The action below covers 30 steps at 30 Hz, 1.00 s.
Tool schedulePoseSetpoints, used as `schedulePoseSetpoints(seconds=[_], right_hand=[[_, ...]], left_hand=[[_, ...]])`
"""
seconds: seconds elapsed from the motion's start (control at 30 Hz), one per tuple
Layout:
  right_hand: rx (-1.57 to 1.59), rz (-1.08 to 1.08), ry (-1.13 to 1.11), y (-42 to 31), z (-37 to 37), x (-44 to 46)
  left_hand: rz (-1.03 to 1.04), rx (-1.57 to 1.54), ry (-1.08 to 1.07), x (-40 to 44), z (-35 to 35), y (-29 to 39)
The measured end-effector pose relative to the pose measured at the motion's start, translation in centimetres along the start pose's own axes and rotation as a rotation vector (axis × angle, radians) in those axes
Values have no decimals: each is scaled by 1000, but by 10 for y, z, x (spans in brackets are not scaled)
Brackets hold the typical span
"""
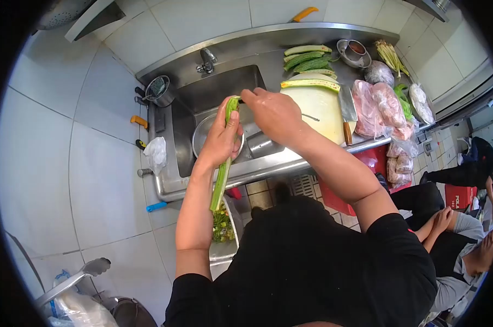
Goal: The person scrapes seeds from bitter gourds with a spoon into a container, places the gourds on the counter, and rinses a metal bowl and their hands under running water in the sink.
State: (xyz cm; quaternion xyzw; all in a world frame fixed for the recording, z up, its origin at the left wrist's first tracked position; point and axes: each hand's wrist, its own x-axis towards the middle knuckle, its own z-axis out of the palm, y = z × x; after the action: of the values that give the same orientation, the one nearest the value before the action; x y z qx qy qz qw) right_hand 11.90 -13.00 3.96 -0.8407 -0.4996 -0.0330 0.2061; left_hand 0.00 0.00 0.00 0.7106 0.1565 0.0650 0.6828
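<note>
My left hand (222, 136) is wrapped round a long strip of green gourd (221, 185), which stands tilted over the sink's front edge. My right hand (273, 111) is closed at the gourd's upper end, fingers bent. What it grips is mostly hidden; a thin dark stem (310, 117) shows beyond it over the board, and I cannot tell whether the two are joined. Below the hands a round metal bowl (201, 136) sits in the sink (183, 155). On the pale cutting board (317, 103) lie a cut length of gourd (310, 84) and a cleaver (347, 109).
Whole ridged gourds (306, 61) lie behind the board. Bagged meat (380, 106) and a metal bowl (354, 53) stand at the right. Below is a bin of green scraps (223, 226). A tap (206, 60) rises behind the sink. Another person (448, 240) sits at right.
</note>
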Motion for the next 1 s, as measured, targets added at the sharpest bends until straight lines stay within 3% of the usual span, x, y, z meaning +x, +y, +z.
schedulePoseSetpoints(seconds=[0.2, 0.37, 0.5, 0.57, 0.7, 0.77, 0.9, 0.97, 1.0], right_hand=[[-45, -130, -130, -21, 31, 6], [53, -194, -442, -69, 67, 7], [156, -326, -492, -118, 95, -9], [144, -418, -536, -139, 111, -15], [172, -470, -517, -173, 132, 4], [204, -497, -359, -188, 117, 20], [66, -603, -478, -233, 123, 18], [-22, -624, -634, -249, 126, -13], [-29, -696, -568, -251, 131, -28]], left_hand=[[-215, -212, -7, -17, -16, -20], [-308, -323, 217, -42, -52, -63], [-436, -357, 419, -81, -87, -80], [-440, -397, 598, -105, -96, -96], [-244, -589, 500, -164, -123, -116], [-139, -630, 490, -181, -122, -106], [-257, -436, 691, -195, -126, -97], [-201, -510, 624, -198, -142, -117], [-177, -345, 785, -198, -137, -113]])
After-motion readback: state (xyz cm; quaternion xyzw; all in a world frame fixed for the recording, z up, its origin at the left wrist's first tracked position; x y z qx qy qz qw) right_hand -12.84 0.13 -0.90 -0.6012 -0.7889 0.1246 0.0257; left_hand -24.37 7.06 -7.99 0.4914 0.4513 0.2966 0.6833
